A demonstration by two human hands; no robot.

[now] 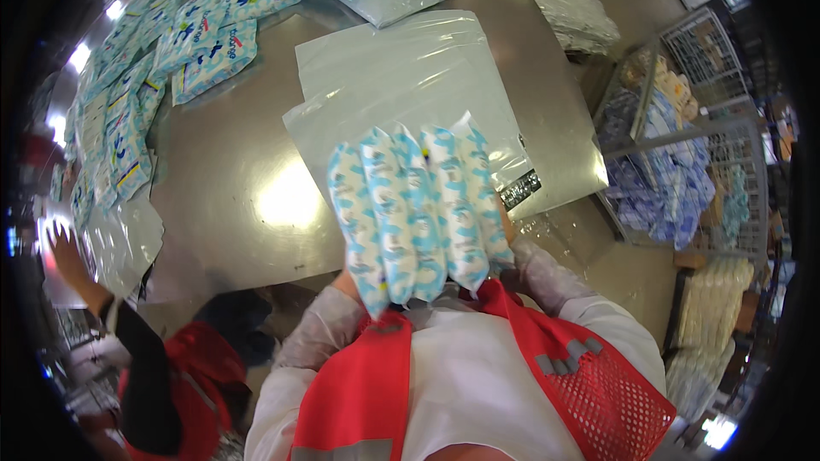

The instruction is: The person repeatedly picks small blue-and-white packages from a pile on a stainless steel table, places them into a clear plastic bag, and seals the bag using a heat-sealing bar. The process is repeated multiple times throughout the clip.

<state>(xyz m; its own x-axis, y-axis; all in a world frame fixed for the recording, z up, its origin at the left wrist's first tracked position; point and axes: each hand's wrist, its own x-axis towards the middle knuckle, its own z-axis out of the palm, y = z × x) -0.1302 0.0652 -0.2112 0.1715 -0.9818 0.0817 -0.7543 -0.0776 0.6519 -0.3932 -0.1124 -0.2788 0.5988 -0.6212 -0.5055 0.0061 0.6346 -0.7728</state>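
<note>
Evidently clamped between both hands, mostly hidden behind it: a fanned stack of blue-and-white patterned soft packets (418,205), held close to the chest. Just beyond, clear plastic bags (401,77) flat on the steel counter (248,196). Best squared up evenly before bagging.

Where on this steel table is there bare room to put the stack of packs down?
Bare steel shows on the metal table between the row of blue-and-white printed packs on the left and the clear plastic bags in the middle. The near edge under the held stack of blue-patterned packs is also open. The left rim and far side are crowded.
</note>
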